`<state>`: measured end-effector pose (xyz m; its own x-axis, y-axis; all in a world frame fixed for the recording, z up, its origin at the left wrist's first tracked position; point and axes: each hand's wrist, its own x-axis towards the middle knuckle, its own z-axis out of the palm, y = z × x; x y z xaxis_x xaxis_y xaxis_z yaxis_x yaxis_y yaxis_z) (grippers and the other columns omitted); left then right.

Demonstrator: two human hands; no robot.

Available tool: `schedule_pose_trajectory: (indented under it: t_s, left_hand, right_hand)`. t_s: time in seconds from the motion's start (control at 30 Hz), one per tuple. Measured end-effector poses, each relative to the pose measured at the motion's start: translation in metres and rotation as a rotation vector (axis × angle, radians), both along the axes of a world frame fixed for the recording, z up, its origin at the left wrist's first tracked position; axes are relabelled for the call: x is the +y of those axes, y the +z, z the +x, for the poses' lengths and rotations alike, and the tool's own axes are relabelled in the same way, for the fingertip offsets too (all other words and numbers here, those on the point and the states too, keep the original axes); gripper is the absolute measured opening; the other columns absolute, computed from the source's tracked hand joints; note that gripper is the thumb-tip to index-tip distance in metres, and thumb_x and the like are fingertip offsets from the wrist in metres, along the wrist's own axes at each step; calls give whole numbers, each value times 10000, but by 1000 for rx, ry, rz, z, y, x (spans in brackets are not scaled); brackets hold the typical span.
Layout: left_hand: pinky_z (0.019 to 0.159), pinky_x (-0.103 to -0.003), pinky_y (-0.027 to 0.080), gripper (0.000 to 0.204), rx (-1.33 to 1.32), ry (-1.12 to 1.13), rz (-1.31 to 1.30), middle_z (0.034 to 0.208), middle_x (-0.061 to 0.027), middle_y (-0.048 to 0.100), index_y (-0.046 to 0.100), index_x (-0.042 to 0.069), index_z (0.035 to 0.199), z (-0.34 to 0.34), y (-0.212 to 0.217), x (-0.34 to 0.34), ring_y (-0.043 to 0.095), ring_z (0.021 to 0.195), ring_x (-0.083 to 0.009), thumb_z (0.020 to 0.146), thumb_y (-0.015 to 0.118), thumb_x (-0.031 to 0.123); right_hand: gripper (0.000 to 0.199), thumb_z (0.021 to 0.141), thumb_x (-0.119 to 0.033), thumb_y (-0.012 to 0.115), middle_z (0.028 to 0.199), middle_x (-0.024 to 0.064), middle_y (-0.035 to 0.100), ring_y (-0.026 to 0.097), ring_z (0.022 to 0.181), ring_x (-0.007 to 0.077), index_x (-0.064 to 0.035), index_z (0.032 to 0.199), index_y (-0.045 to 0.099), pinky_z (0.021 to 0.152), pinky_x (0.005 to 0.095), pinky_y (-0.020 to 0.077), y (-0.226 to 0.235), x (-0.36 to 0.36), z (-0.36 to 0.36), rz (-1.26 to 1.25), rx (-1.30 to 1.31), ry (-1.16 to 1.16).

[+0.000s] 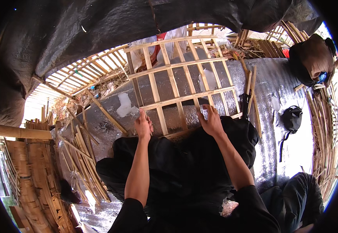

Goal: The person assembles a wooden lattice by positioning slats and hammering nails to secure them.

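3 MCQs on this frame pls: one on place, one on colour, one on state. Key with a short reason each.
1. Where does the bamboo lattice frame lie?
A. On the silver mat, ahead of the person's knees
B. Hung from the roof
C. Inside the black bag

2. What colour are the person's sleeves?
A. White
B. Black
C. Red

3. What is the left hand doing?
A. Hanging free in the air
B. Holding the black bag
C. Resting on the near edge of the frame

Key:
1 A: the frame lies flat on the silver mat, past the lap.
2 B: both upper arms end in black cloth.
3 C: its fingers sit at the frame's near slats, as do those of the right hand; the black bag lies apart to the right.
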<state>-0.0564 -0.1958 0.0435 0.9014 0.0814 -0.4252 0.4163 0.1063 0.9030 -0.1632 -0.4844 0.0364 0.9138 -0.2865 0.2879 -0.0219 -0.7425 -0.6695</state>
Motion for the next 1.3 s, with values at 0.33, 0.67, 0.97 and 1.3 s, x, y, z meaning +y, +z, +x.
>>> schedule_pose_trajectory:
  t_s: [0.33,0.67,0.97,1.3]
  left_hand:
    - [431,-283,354,497,-505,-167,-271,574,-7,415,466,88,727,-41,78,44,416,438,-118,1005,624,469]
    - [425,-298,260,385,-527,39,-325,524,59,294,451,132,685,-93,189,84,297,411,-68,968,710,165]
    - [467,-353,454,552,-1328,-16,1102,595,-40,540,584,83,730,-90,170,121,588,511,-258,678,848,565]
    - [513,-338,470,637,-1169,-627,1161,589,-32,503,509,100,633,-161,92,178,562,530,-224,721,802,659]
  right_hand:
    - [438,1089,-435,446,834,200,608,623,766,297,-4,1147,496,724,428,485,63,45,26,495,25,-27]
    - [577,1078,-474,445,1249,239,616,569,1154,399,9,1373,554,1030,451,428,189,102,66,234,-197,28]
    - [1010,937,-834,254,1468,215,526,503,1342,410,-3,1463,479,1083,469,423,180,42,-31,1944,41,703]
    - [822,982,-669,487,1438,205,559,535,1309,336,-5,1467,474,1110,428,386,93,-88,-61,1156,397,-91]
